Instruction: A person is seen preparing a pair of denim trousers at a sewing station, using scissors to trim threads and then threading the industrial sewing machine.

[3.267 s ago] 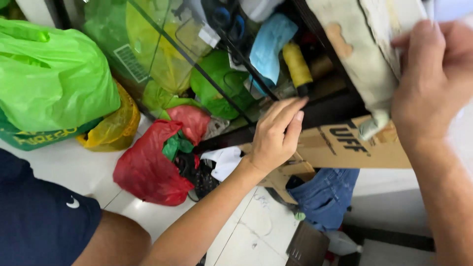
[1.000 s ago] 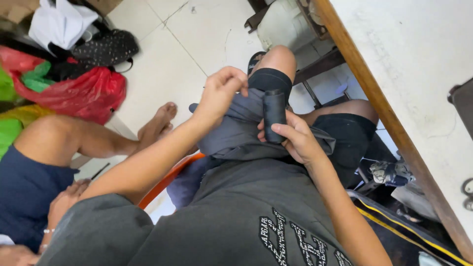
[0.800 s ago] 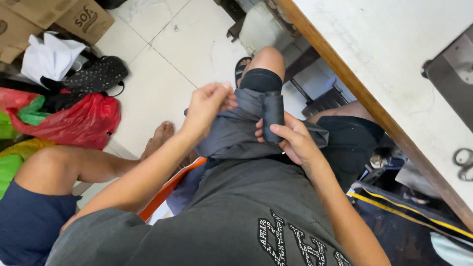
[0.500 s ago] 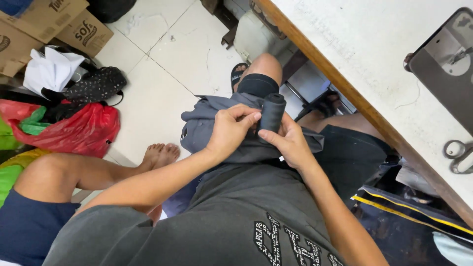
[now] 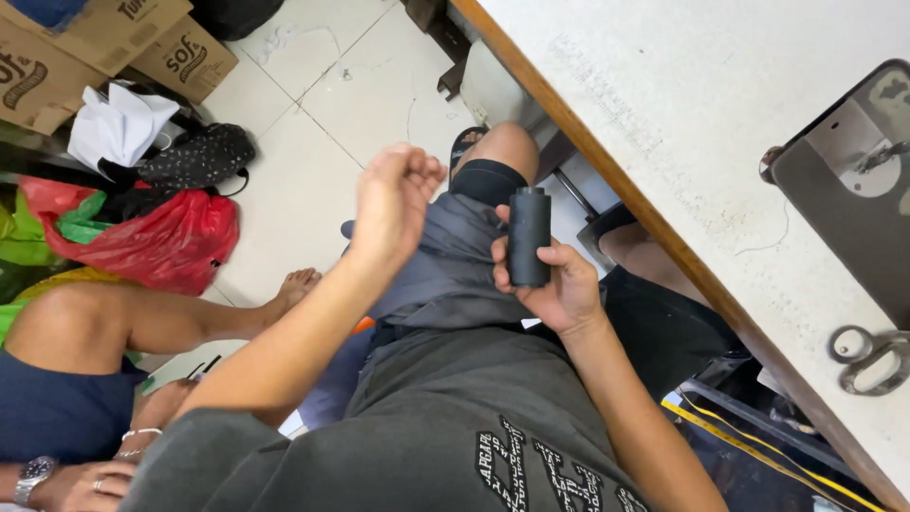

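Over on the tiled floor [image 5: 313, 114] a red plastic bag [image 5: 156, 242] slumps beside green bags [image 5: 38, 237], with a white cloth [image 5: 118, 128] and a black dotted bag [image 5: 194, 161] piled just behind, and brown cardboard boxes [image 5: 114, 43] stacked at the top left corner. Another person sits low at the left, bare foot [image 5: 294, 284] stretched across the tiles, wristwatch [image 5: 33, 471] and bracelet [image 5: 137, 434] showing. At the right runs the white table [image 5: 682, 104] with its wooden edge, a sewing machine [image 5: 848, 180] resting on it and small scissors [image 5: 867, 356] lying near that edge.
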